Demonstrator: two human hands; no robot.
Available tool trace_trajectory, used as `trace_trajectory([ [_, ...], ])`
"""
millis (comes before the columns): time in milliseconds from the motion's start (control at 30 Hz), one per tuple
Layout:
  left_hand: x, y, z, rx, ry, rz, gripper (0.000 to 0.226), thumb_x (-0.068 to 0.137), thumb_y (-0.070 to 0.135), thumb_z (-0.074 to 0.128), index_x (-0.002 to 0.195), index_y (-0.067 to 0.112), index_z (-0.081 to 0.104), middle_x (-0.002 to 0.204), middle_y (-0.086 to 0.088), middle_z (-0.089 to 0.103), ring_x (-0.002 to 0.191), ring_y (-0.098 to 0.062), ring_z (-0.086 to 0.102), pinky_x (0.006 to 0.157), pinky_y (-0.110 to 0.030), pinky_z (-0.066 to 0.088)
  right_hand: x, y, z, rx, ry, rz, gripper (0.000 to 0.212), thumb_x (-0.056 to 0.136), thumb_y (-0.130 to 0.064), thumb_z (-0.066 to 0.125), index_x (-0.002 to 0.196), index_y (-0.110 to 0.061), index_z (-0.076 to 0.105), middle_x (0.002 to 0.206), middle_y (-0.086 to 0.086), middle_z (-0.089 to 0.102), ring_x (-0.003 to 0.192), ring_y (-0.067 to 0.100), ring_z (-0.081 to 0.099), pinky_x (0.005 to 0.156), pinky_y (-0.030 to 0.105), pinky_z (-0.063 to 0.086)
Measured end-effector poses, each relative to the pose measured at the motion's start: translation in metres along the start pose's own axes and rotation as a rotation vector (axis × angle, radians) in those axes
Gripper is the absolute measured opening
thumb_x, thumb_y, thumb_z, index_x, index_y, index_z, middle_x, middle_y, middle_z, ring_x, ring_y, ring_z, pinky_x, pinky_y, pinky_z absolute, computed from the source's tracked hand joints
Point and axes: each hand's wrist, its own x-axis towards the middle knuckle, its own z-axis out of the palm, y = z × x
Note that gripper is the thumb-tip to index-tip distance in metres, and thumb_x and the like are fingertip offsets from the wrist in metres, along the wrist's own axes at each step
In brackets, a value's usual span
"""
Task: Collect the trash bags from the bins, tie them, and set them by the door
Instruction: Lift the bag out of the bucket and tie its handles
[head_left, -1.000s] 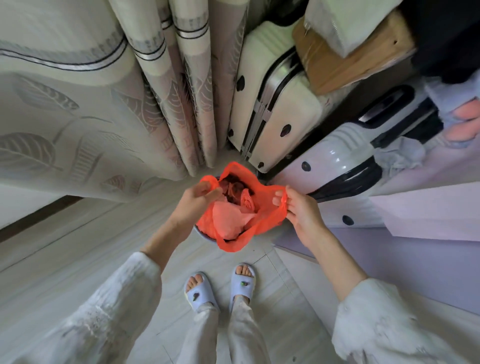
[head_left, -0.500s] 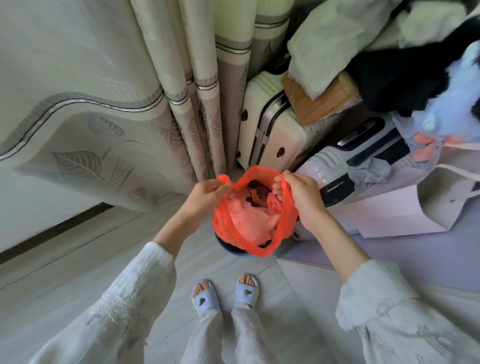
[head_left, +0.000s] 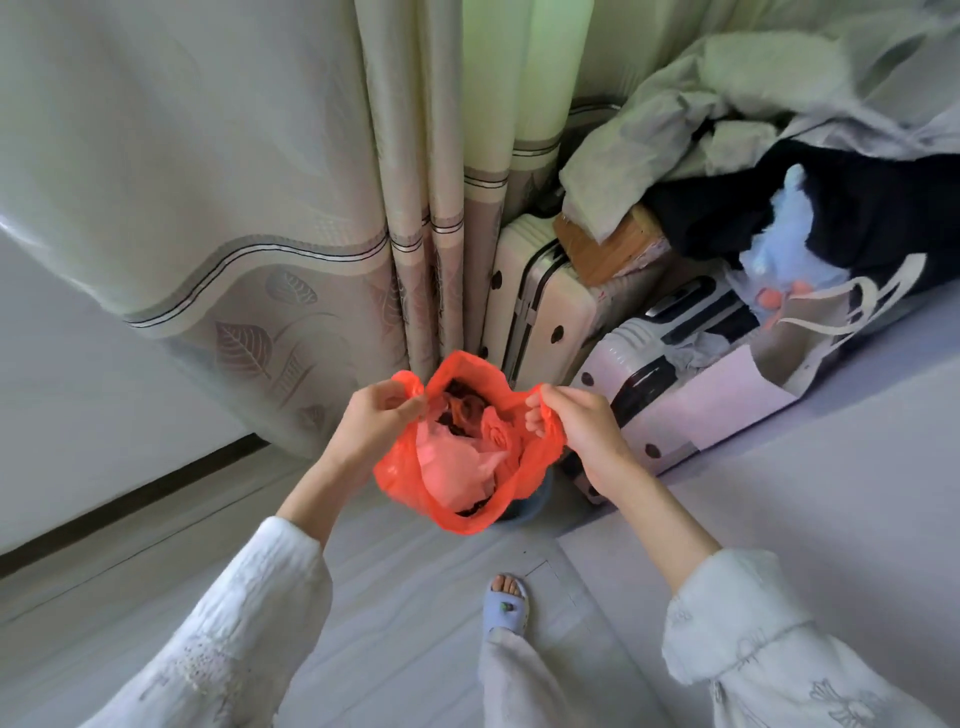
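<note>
An orange plastic trash bag (head_left: 410, 483) hangs open in front of me, filled with crumpled pink and dark rubbish. My left hand (head_left: 376, 421) pinches the bag's left rim and my right hand (head_left: 576, 431) grips its right rim, holding the mouth spread wide. The bag is lifted above a small dark blue bin (head_left: 524, 506), of which only a sliver shows under the bag's lower right edge.
Patterned curtains (head_left: 322, 208) hang behind the bag. A cream suitcase (head_left: 540, 312) stands upright and a white suitcase (head_left: 660, 374) lies beside it, piled with clothes (head_left: 727, 114) and a cardboard box (head_left: 608, 244). My slippered foot (head_left: 506, 605) stands on the grey floor.
Both hands have lifted the orange bag up out of the bin, and the view has tilted upward. The hands keep their hold on the rim.
</note>
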Motion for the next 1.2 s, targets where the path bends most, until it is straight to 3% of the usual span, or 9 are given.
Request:
trace_trajectory([
  [167,-0.046,-0.041,-0.031,0.089,-0.041,0.099,0.047,0.067,0.033,0.055,0.085,-0.011,0.056,0.073,-0.009,0.051,0.069,-0.016,0.042,0.065,-0.034,0.035,-0.058,0.047,0.025,-0.023,0.085,-0.07,0.019,0.092,-0.009,0.049,0.078,-0.008,0.062,0.072,0.007,0.06,0.065,0.015,0.058,0.068,0.022,0.049],
  [300,-0.078,-0.081,-0.046,0.186,-0.048,0.088,0.041,0.067,0.034,0.052,0.076,-0.006,0.05,0.067,-0.008,0.044,0.064,-0.018,0.037,0.062,-0.033,0.033,-0.084,0.096,0.038,-0.143,0.185,-0.067,0.018,0.09,-0.014,0.055,0.1,-0.004,0.066,0.082,0.005,0.064,0.076,0.019,0.063,0.073,0.03,0.049],
  [400,-0.102,-0.118,-0.045,0.285,-0.126,0.042,0.026,0.076,0.026,0.056,0.061,0.006,0.046,0.058,0.0,0.04,0.063,-0.021,0.035,0.058,-0.032,0.031,-0.102,0.137,0.044,-0.298,0.177,-0.085,0.016,0.089,-0.016,0.056,0.088,-0.006,0.069,0.074,0.002,0.065,0.078,0.018,0.06,0.071,0.031,0.046],
  [533,-0.123,-0.179,-0.032,0.389,-0.167,-0.056,0.032,0.084,0.012,0.056,0.056,0.019,0.044,0.058,-0.001,0.04,0.066,-0.023,0.038,0.062,-0.031,0.032,-0.114,0.199,0.047,-0.427,0.141,-0.04,0.02,0.088,-0.015,0.058,0.076,-0.002,0.067,0.076,0.008,0.066,0.072,0.017,0.054,0.064,0.028,0.039],
  [700,-0.132,-0.248,0.004,0.386,-0.205,-0.162,0.023,0.084,0.008,0.056,0.062,0.012,0.051,0.066,-0.007,0.047,0.066,-0.021,0.041,0.056,-0.029,0.032,-0.102,0.28,0.036,-0.479,0.138,0.022,0.024,0.087,-0.015,0.058,0.077,0.005,0.068,0.082,0.021,0.07,0.07,0.019,0.053,0.061,0.025,0.037],
  [800,-0.128,-0.284,0.037,0.367,-0.211,-0.19,0.019,0.084,0.005,0.054,0.066,0.008,0.053,0.064,-0.007,0.049,0.062,-0.021,0.042,0.051,-0.025,0.032,-0.086,0.326,0.024,-0.511,0.149,0.016,0.027,0.088,-0.018,0.058,0.077,0.005,0.068,0.081,0.021,0.07,0.071,0.022,0.054,0.068,0.033,0.042],
  [967,-0.111,-0.351,0.096,0.38,-0.19,-0.196,0.011,0.084,0.008,0.055,0.079,-0.001,0.059,0.07,-0.013,0.053,0.067,-0.022,0.047,0.062,-0.032,0.036,-0.051,0.409,0.003,-0.543,0.134,0.006,0.023,0.088,-0.019,0.059,0.083,0.001,0.069,0.078,0.009,0.066,0.074,0.017,0.054,0.069,0.027,0.038],
  [1067,-0.098,-0.393,0.127,0.361,-0.143,-0.145,0.017,0.084,0.009,0.057,0.082,-0.007,0.056,0.071,-0.014,0.05,0.068,-0.023,0.046,0.065,-0.036,0.038,-0.031,0.45,-0.007,-0.511,0.154,-0.03,0.019,0.087,-0.017,0.06,0.092,-0.001,0.069,0.086,0.01,0.067,0.08,0.018,0.058,0.077,0.029,0.044],
  [1200,-0.073,-0.432,0.158,0.32,0.031,0.041,0.007,0.083,0.004,0.054,0.087,0.004,0.06,0.087,-0.006,0.055,0.091,-0.024,0.053,0.083,-0.035,0.044,0.001,0.487,-0.018,-0.55,0.277,-0.227,0.01,0.083,-0.009,0.061,0.091,-0.003,0.065,0.097,0.004,0.055,0.093,0.022,0.054,0.083,0.023,0.039],
])
